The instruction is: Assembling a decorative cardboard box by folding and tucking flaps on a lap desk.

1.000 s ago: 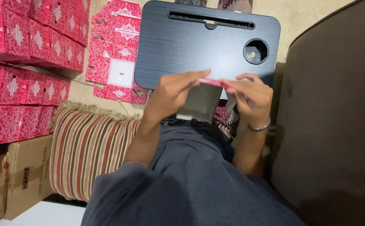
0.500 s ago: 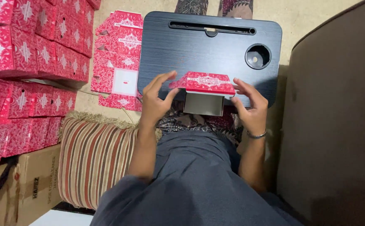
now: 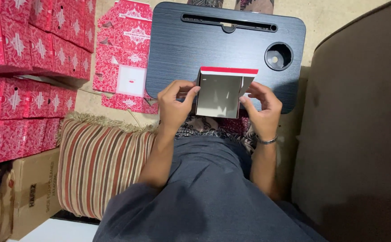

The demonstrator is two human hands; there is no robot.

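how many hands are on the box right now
2: the left hand grips the box at its left side, the right hand at its right side.

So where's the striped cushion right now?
The striped cushion lies on the floor at lower left of the head view, beside the person's left arm, just below the stacked red boxes.

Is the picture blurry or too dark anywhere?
Head view: sharp around both hands, the left hand and right hand, and the box; soft, even light; the brown sofa side darkens toward the bottom corner; no strong glare on the black lap tray.
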